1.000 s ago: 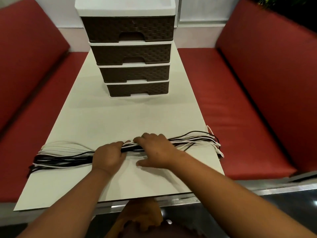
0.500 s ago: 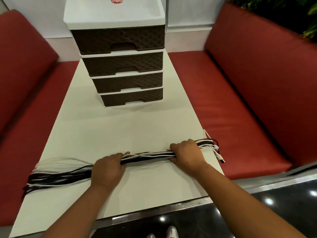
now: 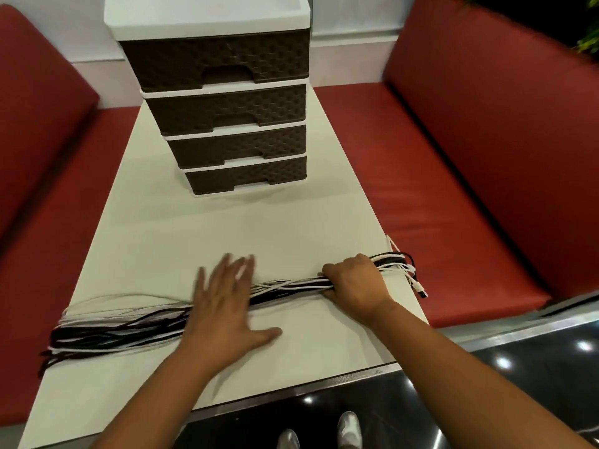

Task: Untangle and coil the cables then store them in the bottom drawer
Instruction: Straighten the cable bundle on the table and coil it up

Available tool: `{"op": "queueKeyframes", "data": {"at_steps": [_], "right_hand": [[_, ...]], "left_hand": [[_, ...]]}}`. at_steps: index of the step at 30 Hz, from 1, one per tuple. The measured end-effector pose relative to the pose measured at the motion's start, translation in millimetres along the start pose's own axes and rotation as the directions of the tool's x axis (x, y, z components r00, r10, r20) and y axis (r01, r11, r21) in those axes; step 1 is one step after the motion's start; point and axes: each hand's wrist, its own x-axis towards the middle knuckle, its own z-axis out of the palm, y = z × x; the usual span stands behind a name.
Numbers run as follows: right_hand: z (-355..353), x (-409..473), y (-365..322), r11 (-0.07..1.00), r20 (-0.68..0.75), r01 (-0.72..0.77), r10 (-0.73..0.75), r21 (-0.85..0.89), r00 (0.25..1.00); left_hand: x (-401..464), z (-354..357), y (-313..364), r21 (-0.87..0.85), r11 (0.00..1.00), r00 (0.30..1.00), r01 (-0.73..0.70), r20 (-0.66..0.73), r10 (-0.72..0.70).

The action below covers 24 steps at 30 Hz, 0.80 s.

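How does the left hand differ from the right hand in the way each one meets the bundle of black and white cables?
The left hand lies flat with fingers spread over the bundle of black and white cables, while the right hand curls its fingers round it. The left hand is near the bundle's middle; the right hand is near the end by the white table's right edge. The left hand's fingers look blurred; the right hand looks sharp. Both meet the same bundle.

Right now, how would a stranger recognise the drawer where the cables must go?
A drawer tower stands at the far end of the white table. It has four brown woven-look drawers. The bottom drawer is the lowest, just above the tabletop.
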Motion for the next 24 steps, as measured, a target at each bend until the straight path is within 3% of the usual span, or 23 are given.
{"op": "queueKeyframes", "data": {"at_steps": [2,4,7,10,12,13,15,16,18,19,21,23,24], "right_hand": [[0.6,-1.4,1.6,1.0,-0.003,0.005,-0.005,0.021,1.0],[0.4,-2.4,0.6,0.999,0.006,0.004,-0.004,0.04,1.0],[-6.8,-0.1,5.9,0.988,0.003,0.049,-0.05,0.144,0.999],[-25.3,4.4,27.7,0.935,0.173,0.18,-0.241,0.307,0.955],[-41.0,1.2,55.8,0.877,0.232,0.21,-0.333,0.431,0.914],[-47.0,0.2,71.9,0.853,0.225,0.147,-0.292,0.5,0.93],[-49.1,-0.6,113.4,0.822,0.159,-0.05,-0.05,0.567,0.986],[-44.6,-0.3,135.0,0.817,0.16,-0.181,0.11,0.548,0.981],[-30.9,0.5,166.1,0.789,0.295,-0.455,0.357,0.412,0.886],[-23.7,-0.7,173.5,0.75,0.416,-0.555,0.404,0.36,0.815],[-18.4,-8.4,172.7,0.58,0.619,-0.673,0.335,0.459,0.71],[-20.5,-11.2,166.9,0.397,0.649,-0.705,0.289,0.588,0.704],[-20.6,-9.5,168.6,0.365,0.614,-0.684,0.304,0.631,0.728]], "left_hand": [[17.8,3.6,46.9,-0.043,0.989,0.989,-0.139,0.051,0.141],[39.5,16.0,85.8,-0.037,0.989,0.984,-0.142,0.104,0.146],[63.4,37.3,106.2,-0.093,0.995,0.999,-0.039,-0.026,0.037],[66.7,49.1,101.6,-0.112,0.993,0.987,-0.025,-0.163,0.007],[66.3,49.1,101.5,-0.12,0.993,0.985,-0.009,-0.172,-0.012],[65.7,48.7,100.1,-0.111,0.994,0.986,0.001,-0.164,-0.02],[66.8,48.0,101.0,-0.097,0.995,0.986,0.025,-0.162,-0.041],[67.8,48.0,101.5,-0.09,0.995,0.983,0.042,-0.173,-0.057],[69.9,47.7,101.1,-0.081,0.995,0.978,0.065,-0.191,-0.079],[70.0,47.9,101.7,-0.074,0.995,0.977,0.072,-0.198,-0.086],[70.4,49.0,102.2,-0.059,0.995,0.974,0.079,-0.209,-0.09],[70.2,48.8,102.4,-0.051,0.994,0.975,0.093,-0.198,-0.102],[69.8,48.7,102.7,-0.048,0.993,0.977,0.104,-0.184,-0.111]]}}
